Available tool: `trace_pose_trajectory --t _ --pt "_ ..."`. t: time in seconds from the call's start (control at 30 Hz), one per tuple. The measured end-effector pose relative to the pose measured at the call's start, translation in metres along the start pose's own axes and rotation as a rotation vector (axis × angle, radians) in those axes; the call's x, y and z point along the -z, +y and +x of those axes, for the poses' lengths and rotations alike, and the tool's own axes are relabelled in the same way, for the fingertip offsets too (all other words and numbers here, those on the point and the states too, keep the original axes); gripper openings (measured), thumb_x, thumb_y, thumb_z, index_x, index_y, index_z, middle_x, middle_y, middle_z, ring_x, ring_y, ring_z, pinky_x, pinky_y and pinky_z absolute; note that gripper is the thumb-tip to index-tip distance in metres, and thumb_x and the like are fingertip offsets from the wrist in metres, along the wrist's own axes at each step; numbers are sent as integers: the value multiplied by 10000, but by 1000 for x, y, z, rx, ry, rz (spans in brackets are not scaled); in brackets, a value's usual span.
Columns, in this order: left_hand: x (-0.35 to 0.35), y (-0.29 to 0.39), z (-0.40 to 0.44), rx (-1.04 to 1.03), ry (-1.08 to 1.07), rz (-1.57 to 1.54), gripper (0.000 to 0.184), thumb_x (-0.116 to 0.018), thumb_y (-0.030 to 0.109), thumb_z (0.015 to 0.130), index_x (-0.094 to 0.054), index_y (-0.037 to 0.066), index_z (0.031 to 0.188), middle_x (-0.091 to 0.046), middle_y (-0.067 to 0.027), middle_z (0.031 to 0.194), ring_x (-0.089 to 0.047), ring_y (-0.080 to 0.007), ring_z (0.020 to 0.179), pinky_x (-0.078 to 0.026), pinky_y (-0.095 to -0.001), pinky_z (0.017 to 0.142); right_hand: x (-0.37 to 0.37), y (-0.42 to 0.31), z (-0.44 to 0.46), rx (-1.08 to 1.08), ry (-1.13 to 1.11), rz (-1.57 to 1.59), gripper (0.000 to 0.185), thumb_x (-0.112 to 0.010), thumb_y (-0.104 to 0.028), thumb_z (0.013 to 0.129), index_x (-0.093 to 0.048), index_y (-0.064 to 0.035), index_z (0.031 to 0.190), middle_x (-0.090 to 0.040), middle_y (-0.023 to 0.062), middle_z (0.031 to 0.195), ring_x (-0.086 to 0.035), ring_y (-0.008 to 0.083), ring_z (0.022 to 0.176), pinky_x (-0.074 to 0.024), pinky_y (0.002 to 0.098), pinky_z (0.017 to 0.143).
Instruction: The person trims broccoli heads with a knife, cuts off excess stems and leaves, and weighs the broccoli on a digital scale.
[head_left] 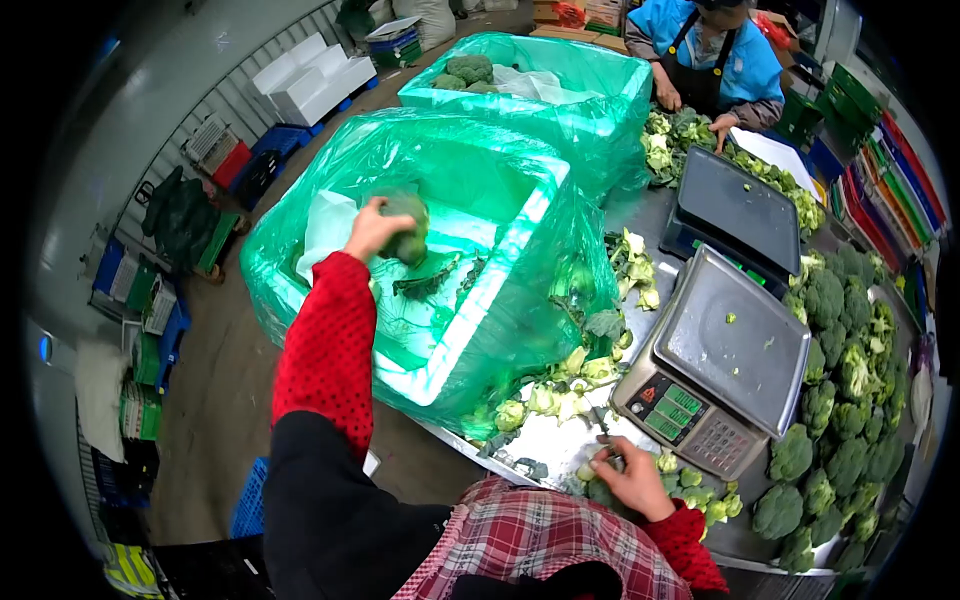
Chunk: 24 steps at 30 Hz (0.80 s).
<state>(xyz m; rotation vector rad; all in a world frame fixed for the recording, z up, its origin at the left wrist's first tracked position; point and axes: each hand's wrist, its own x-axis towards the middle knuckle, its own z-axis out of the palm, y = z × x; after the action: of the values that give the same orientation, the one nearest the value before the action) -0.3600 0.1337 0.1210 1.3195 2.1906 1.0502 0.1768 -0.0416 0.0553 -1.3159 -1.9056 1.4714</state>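
Note:
My left hand (375, 230) is closed around a broccoli head (405, 228), slightly blurred, above the inside of a white foam box (530, 215) lined with green plastic film (440, 155). A few loose leaves (428, 283) and a sheet of white paper (328, 225) are in that box. Low over the table edge, my right hand (637, 480) is closed on what looks like a small knife (602, 422), its thin dark blade pointing away from me. Cut broccoli stems (560, 400) lie beside this hand, between the box and the scale.
A digital scale (735, 315) stands right of the box, with a second dark scale (738, 205) behind. Broccoli heads (845, 400) are heaped at right. A second lined box (560, 80) holds broccoli. Across the table a person in blue (750, 60) handles trimmings. Crates (145, 300) line the left wall.

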Motion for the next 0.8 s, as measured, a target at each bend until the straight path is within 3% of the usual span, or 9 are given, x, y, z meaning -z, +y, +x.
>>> trace_pose_trajectory --t 0.03,0.07,0.13,0.17,0.27,0.33,0.47,0.6,0.8 --pt "7 1 -4 1 -5 -373 859 -803 361 591 -509 -84 1264 -649 -202 1115 -649 -290 993 -520 -358 875 5 -7 -2 -109 -20 -29 408 -705 -121 841 -589 4 1212 -655 68 796 -534 123 574 -447 289 551" --pt "12 2 -8 70 -22 -356 816 -807 325 593 -531 -81 1245 -655 -201 1095 -651 -274 983 -515 -346 874 1 3 -3 -33 -9 -105 386 -666 -121 865 -585 -18 1228 -668 118 811 -605 194 612 -472 320 566" --pt "9 12 -24 -156 15 263 770 -803 298 609 -543 -70 1233 -657 -180 1060 -649 -260 968 -515 -348 862 -10 0 -5 67 -126 -135 371 -631 -133 887 -578 -31 1239 -667 183 826 -650 273 670 -488 367 579" --pt "3 3 -26 -175 22 3 741 -795 297 619 -552 -53 1226 -655 -157 1063 -640 -262 996 -508 -343 874 -11 -8 -4 115 -136 -191 366 -620 -149 893 -581 -40 1240 -658 229 850 -664 322 721 -499 388 609" --pt "0 59 -87 -104 -106 -906 765 -724 238 672 -456 -25 1339 -599 -147 1231 -589 -265 1139 -480 -359 957 5 -36 8 -2 14 -279 376 -632 -151 887 -583 -41 1243 -649 230 839 -658 331 731 -499 390 621" --pt "-6 97 -137 -254 -181 -1066 812 -693 229 673 -392 -12 1387 -560 -142 1285 -574 -269 1169 -472 -387 993 6 -47 23 337 359 -186 348 -641 -45 863 -608 -22 1208 -651 179 840 -629 308 629 -479 391 568" --pt "-52 129 -234 -136 -350 -1343 913 -704 241 608 -352 -4 1414 -536 -147 1315 -559 -293 1193 -457 -405 1035 15 -96 34 718 582 -291 466 -664 32 742 -634 -54 1199 -544 115 746 -571 272 607 -459 376 534" --pt "-86 130 -285 183 -453 -1299 916 -709 238 600 -353 1 1410 -524 -156 1325 -545 -281 1208 -448 -407 1039 18 -92 22 690 556 -610 447 -660 -17 713 -643 -44 1158 -462 65 726 -561 215 642 -459 344 518" --pt "-106 126 -318 210 -387 -1115 910 -705 237 607 -329 24 1407 -498 -148 1297 -511 -275 1210 -397 -398 1067 2 -57 12 593 540 -749 371 -614 -50 737 -629 -16 1106 -479 46 729 -561 187 628 -465 325 498"
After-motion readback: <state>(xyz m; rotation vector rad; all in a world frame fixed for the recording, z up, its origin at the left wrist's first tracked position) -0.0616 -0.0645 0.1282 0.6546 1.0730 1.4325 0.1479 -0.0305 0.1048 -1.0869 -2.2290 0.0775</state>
